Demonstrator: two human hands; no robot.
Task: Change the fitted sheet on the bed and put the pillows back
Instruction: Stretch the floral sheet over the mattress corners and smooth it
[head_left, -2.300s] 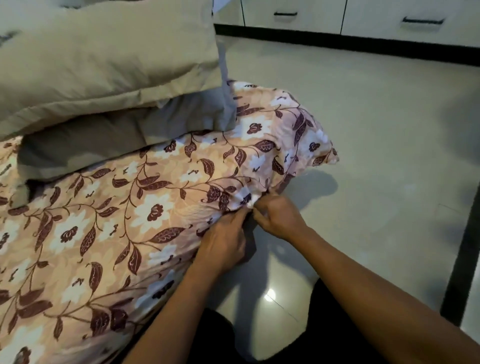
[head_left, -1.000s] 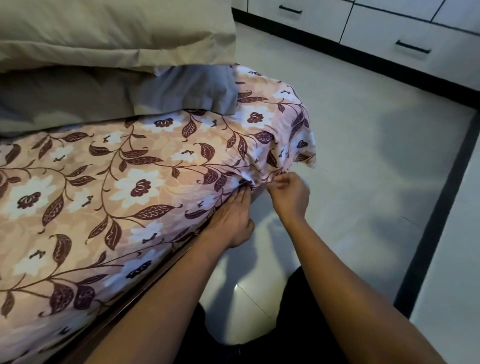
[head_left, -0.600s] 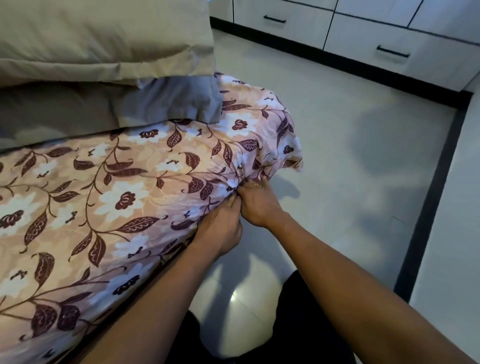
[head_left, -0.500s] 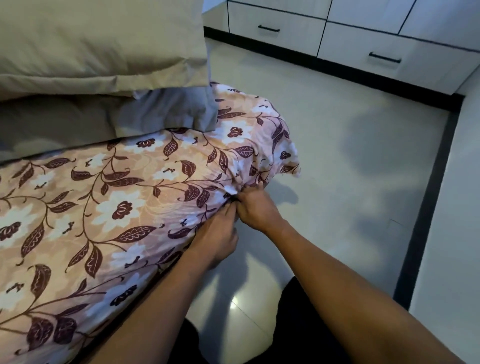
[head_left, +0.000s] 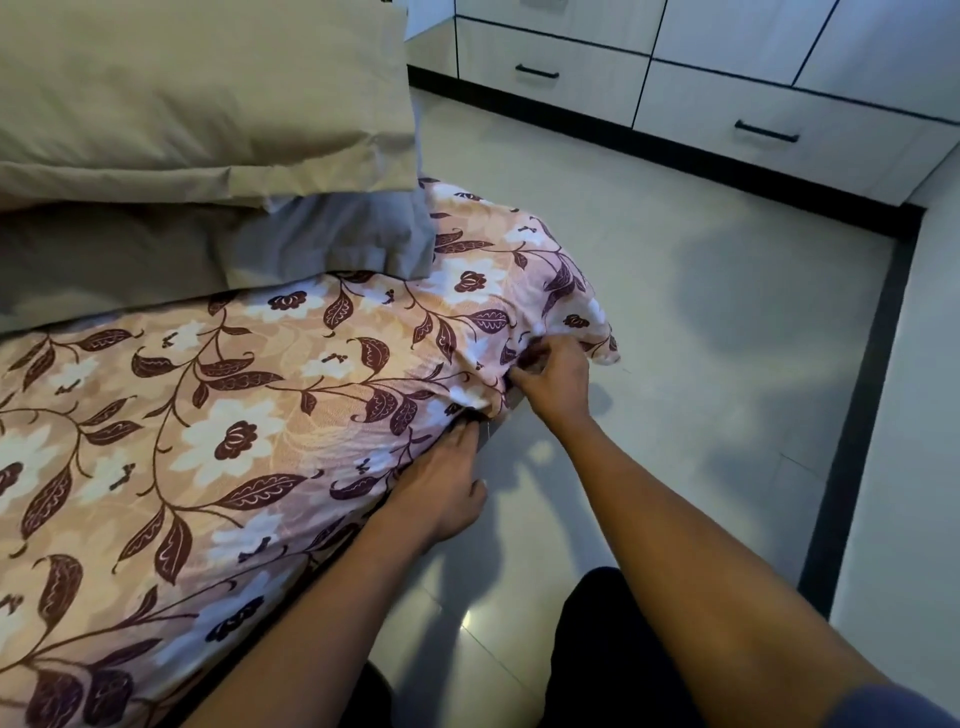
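The floral fitted sheet (head_left: 218, 415) lies directly under and to the left of both hands, and its loose corner is bunched just beyond the right hand (head_left: 553, 379). The right hand has its fingers curled and grasps a fold of the sheet at that corner, knuckles upward. The left hand (head_left: 441, 483) sits just nearer than the right, and the two are apart. Its fingers are straight and together, with the fingertips (head_left: 467, 434) pressed against the sheet's lower hem along the side of the bed, gripping nothing. Whether the tips pass under the hem cannot be told. Beyond and to the left of the hands, a grey pillow (head_left: 322, 244) rests on the sheet with a beige pillow (head_left: 182, 93) stacked on top of it. To the right of and below the hands is a pale, glossy tiled floor (head_left: 675, 291) carrying soft shadows. Well beyond the hands stand white drawer units (head_left: 582, 88) with dark handles, set above a dark plinth.
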